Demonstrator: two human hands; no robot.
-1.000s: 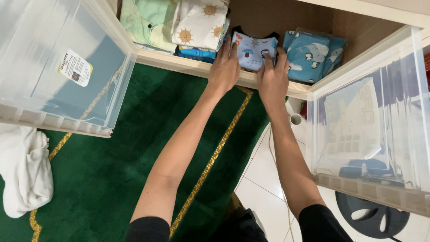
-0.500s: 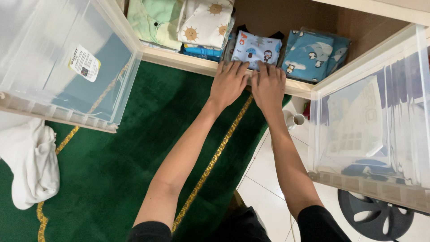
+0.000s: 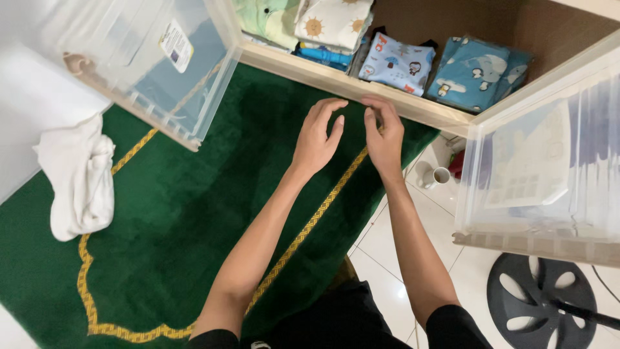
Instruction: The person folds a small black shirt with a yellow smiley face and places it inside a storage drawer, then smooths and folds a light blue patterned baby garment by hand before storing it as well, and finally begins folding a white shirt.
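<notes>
Left hand [image 3: 318, 137]: open, fingers loosely spread and slightly curled, holding nothing. It hovers above the green rug [image 3: 187, 213], just short of the wooden shelf edge [image 3: 361, 90].

Right hand [image 3: 383, 131]: open, fingers bent downward, empty. It sits just beside the left hand, near the same shelf edge; whether the fingertips touch the edge cannot be told from this angle.

Nearest item: a folded light-blue printed garment [image 3: 398, 64] stands in the shelf compartment directly beyond both hands, apart from them. To its right lies a folded blue garment with a penguin print [image 3: 479, 72]. To its left is a stack of folded clothes, topped by a white piece with sun motifs [image 3: 332, 22] beside a pale green piece [image 3: 268, 16].

Surroundings: a clear plastic drawer [image 3: 161, 64] rests at the upper left, a second clear plastic drawer [image 3: 549, 168] at the right. A crumpled white cloth [image 3: 77, 174] lies on the rug's left edge. A small white cup [image 3: 440, 176] stands on the tiled floor [image 3: 387, 258].
</notes>
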